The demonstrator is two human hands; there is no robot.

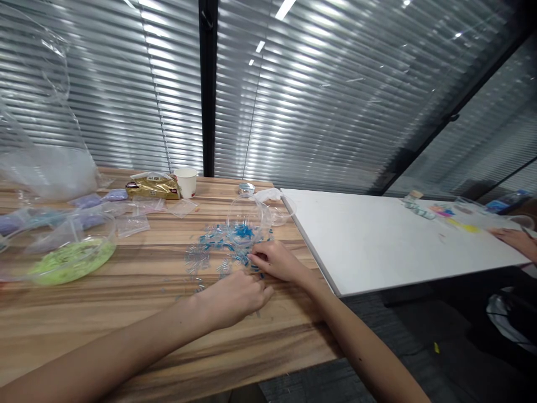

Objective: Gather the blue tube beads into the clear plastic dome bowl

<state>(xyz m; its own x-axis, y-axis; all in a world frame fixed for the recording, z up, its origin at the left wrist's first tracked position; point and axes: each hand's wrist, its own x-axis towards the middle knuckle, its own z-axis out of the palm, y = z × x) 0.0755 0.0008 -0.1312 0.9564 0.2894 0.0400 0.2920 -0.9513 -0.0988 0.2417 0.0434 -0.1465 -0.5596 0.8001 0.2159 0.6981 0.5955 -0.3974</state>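
Small blue and clear tube-shaped pieces (200, 256) are scattered on the wooden table in front of me. A clear round plastic tub (255, 208) stands behind them, with bright blue pieces showing at its lower part. My right hand (277, 261) rests among the pieces just in front of the tub, its thumb and fingers drawn together. My left hand (239, 295) lies nearer to me, back upward and fingers curled under, just left of and below the right one. Whatever either hand may hold is hidden or too small to make out.
A clear tub with yellow-green contents (75, 260) stands left, among small plastic bags (133, 225). Farther back are a gold packet (153, 187), a paper cup (185, 182) and a round silvery lid (246, 188). A white table (369, 240) adjoins at right, with another person's hand (514, 240).
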